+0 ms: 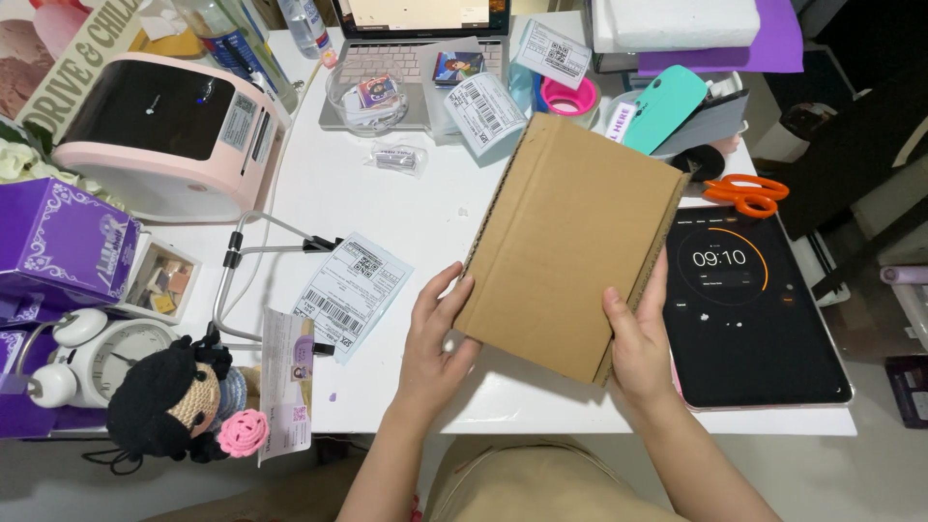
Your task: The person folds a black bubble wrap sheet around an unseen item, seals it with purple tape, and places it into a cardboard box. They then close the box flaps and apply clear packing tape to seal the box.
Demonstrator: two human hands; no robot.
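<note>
- Left hand (433,333) clamped on the near-left edge of the flat brown cardboard mailer box (570,242), thumb on top, fingers curled under.
- Right hand (638,338) clamped on the box's near-right corner, thumb pressing the top face, fingers along the side edge.
- Box held between both hands just above the white table (406,208), tilted a bit, long axis running away from the person, closed as far as I can tell.
- Step in hand, by my read: gripping and squaring up the closed box, both hands steadying it.
- Any next move calls for a firm two-hand hold so the flaps don't spring; the box overlaps the tablet edge, so care there.
- Just beside the right hand: black tablet (744,309) showing a round timer dial.
- Left of the left hand: printed shipping label (350,290) flat on the table, crochet doll (179,406) at the near edge.
- Farther: orange scissors (746,193) beyond the tablet, pink label printer (169,130) far left.
- Farthest: laptop (416,48) at the back, partly hidden by label slips.
</note>
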